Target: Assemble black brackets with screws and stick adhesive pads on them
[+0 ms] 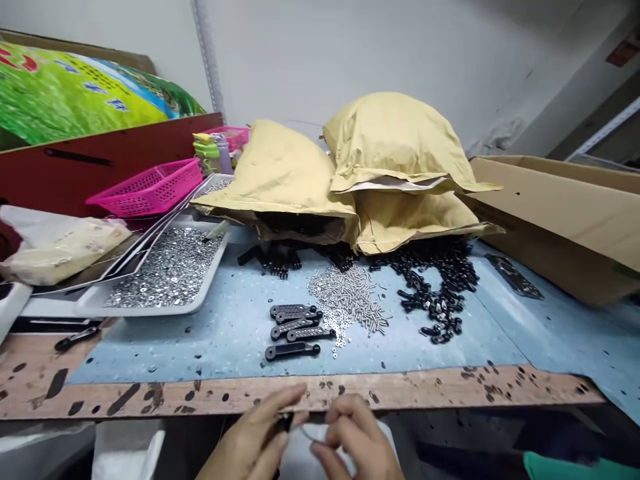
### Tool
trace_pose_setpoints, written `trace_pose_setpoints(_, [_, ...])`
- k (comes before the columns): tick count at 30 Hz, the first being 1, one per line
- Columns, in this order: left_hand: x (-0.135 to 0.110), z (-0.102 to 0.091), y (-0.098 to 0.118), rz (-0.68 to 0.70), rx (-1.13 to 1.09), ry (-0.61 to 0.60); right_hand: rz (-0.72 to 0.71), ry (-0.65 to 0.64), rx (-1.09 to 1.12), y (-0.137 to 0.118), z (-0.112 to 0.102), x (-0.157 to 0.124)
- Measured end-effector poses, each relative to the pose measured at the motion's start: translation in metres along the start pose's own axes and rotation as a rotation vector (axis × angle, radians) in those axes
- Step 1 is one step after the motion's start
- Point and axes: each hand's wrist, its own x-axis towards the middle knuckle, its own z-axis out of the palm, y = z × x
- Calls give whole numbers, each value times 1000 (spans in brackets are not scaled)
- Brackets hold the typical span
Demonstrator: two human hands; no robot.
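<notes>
the left hand (257, 437), at the bottom centre of the frame, is closed around a small dark piece (284, 421) that shows between thumb and fingers, blurred and mostly covered. the right hand (361, 437), just to its right in the frame, has its fingers curled inward near a thin curved line; i cannot tell whether it pinches anything.

both hands are at the lower edge of the frame, in front of the worn, spotted table edge (400, 395). above them, around the middle of the frame, several black handle-like parts (293, 351) lie on a blue sheet (220, 347), most of them in a cluster with one nearest the edge. right beside them, small silver rings (337, 333) run into a heap of silver pins (357, 297). right of centre, small black pieces (440, 307) spread in a loose pile.

at left, a white tray (213, 277) holds many silver bits (165, 270), with a pink basket (150, 190) above it in the frame. yellow sacks (395, 143) fill the upper centre, and a cardboard box (565, 207) stands at the right.
</notes>
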Motion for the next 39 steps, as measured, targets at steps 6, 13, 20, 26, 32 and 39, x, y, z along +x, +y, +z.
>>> trace_pose_setpoints(6, [41,-26,-40,15,290,188,203,94,-105,37,-4,53])
trace_pose_setpoints(13, [107,-37,-66,210,416,-36,239,-54,6,43,28,75])
trace_pose_setpoints(20, [66,-48,-68,299,500,76,448,115,326,41,33,90])
trace_pose_setpoints(26, [50,-37,-69,363,566,-37,488,152,330,49,51,96])
trace_pose_setpoints(32, [53,-36,-68,341,562,-44,488,152,290,49,54,97])
trace_pose_setpoints(39, [54,-36,-68,336,532,-21,458,114,220,49,54,97])
